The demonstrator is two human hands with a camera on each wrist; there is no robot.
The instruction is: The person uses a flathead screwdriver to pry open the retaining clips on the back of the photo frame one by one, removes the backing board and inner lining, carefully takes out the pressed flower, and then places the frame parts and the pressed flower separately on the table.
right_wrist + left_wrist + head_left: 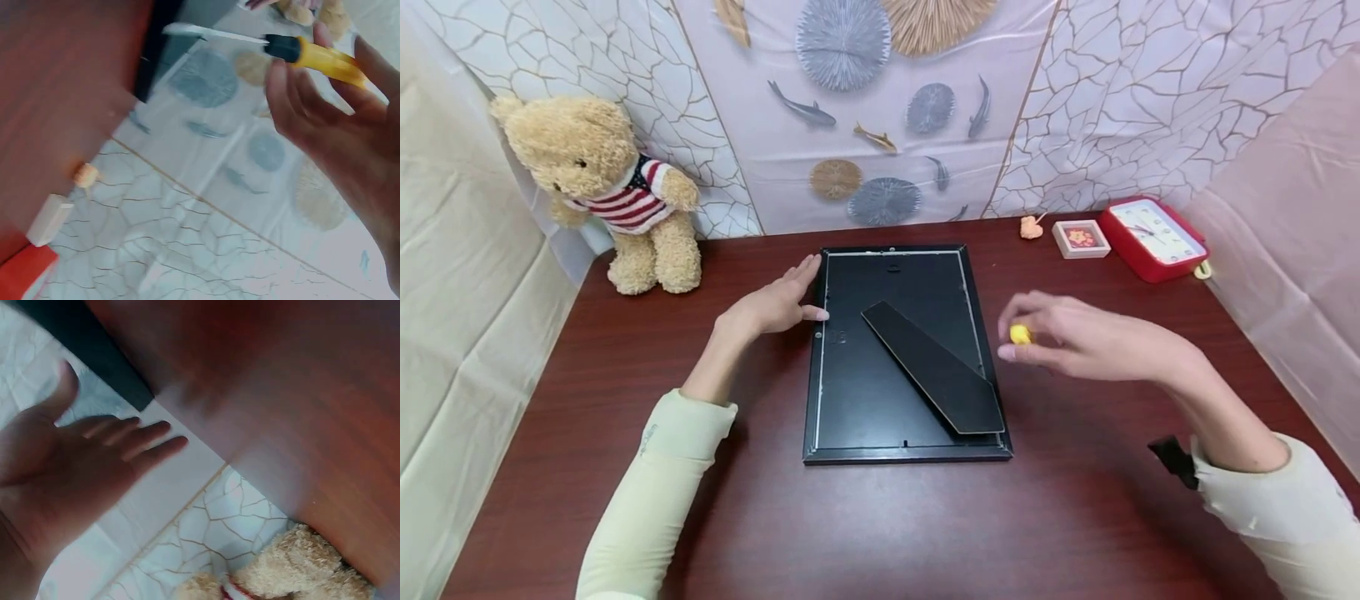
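Photo frame [917, 308] lies back-up on the counter [887, 533], btwn the 2 hands, its support leg [936, 367] slanting across the backing. Prob. fairly light, stiff; rim looks smooth, so maybe a bit slippery. Front is hidden; if it's glass, it's fragile, so no hard pressing mid-panel. Best hold: opp. sides of the rim, not the leg, which may swing or bend.

L hand [775, 304] is at the frame's L edge: fingers approx. straight, thumb tip over the rim, gripping nothing. Light contact poss., can't confirm.

R hand [1063, 333], just R of the frame, pinches a yellow-handled screwdriver [282, 48] btwn thumb & curled fingers. Tool prob. light & rigid, handle smooth plastic; hold it there, not by the shaft. In R wrist view the shaft overlaps the frame's edge; can't tell if the tip touches it.
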